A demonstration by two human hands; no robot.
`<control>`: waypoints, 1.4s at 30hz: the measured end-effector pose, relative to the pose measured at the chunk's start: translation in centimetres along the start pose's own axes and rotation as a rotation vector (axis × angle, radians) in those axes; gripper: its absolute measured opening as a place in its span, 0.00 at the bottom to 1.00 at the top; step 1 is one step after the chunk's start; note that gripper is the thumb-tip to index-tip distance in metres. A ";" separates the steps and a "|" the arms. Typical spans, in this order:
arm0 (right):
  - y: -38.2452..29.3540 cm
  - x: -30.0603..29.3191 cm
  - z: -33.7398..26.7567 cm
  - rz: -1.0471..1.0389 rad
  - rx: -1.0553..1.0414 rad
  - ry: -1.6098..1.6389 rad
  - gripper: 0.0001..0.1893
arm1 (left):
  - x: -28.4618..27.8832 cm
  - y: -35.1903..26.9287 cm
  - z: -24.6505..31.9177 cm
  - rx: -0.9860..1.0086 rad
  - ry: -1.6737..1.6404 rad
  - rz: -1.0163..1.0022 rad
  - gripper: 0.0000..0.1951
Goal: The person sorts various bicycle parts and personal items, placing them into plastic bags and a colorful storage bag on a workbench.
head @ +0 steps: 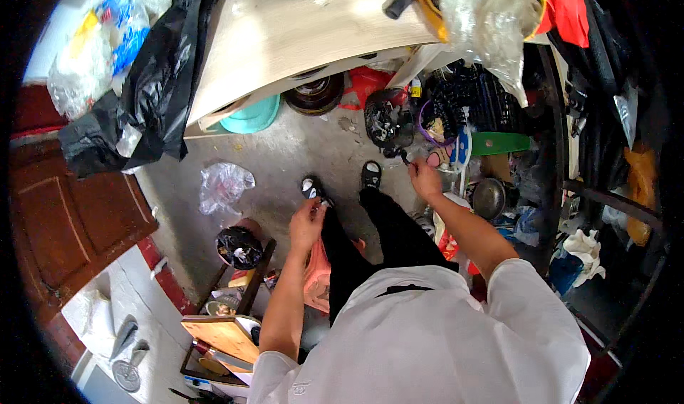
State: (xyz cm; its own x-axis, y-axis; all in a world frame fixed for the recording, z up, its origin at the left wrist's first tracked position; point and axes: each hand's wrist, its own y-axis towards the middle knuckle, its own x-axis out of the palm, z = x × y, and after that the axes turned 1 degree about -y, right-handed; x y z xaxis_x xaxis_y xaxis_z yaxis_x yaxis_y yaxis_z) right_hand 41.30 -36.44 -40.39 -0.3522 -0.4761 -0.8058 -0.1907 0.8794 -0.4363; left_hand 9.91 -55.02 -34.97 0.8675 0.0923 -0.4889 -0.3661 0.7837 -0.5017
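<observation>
My left hand (307, 226) is in front of my left leg, above the sandal (315, 186), with its fingertips pinched together; a small whitish bit shows at them, too small to name. To the right, my right hand (426, 178) grips the dark gathered top of a black plastic bag (388, 119). This bag rests low by the shelf and looks filled. Right beside it stands a purple-rimmed bin (427, 129) with a dark liner. A crumpled clear plastic bag (225, 187) lies on the concrete floor to the left.
A wooden counter (299, 24) spans the top, with a turquoise basin (251, 116) and a brown pot (315, 94) underneath. At left are a black-lined bin (239, 248) and a brown door (80, 217). A pan (488, 199) and metal rack (614, 203) stand right; a knife (232, 360) is lower left.
</observation>
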 end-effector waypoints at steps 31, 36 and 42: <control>-0.4 -6.9 -4.9 -0.162 -0.189 0.568 0.13 | -10.0 7.6 24.6 0.528 0.152 0.102 0.20; 0.8 -9.8 -13.8 -0.077 -0.300 0.663 0.12 | -19.2 10.2 26.5 0.696 0.484 0.436 0.26; 3.0 -9.6 -26.9 -0.057 -0.367 0.781 0.12 | -29.6 14.4 25.5 0.468 0.800 0.572 0.56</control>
State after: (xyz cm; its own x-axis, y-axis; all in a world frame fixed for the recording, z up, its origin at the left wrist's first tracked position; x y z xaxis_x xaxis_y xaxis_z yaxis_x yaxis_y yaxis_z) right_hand 19.43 -29.19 -23.16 -0.8364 -0.5012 -0.2219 -0.4634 0.8628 -0.2023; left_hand -12.50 -30.81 -9.53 0.0771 0.2238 -0.9716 -0.3345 0.9238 0.1862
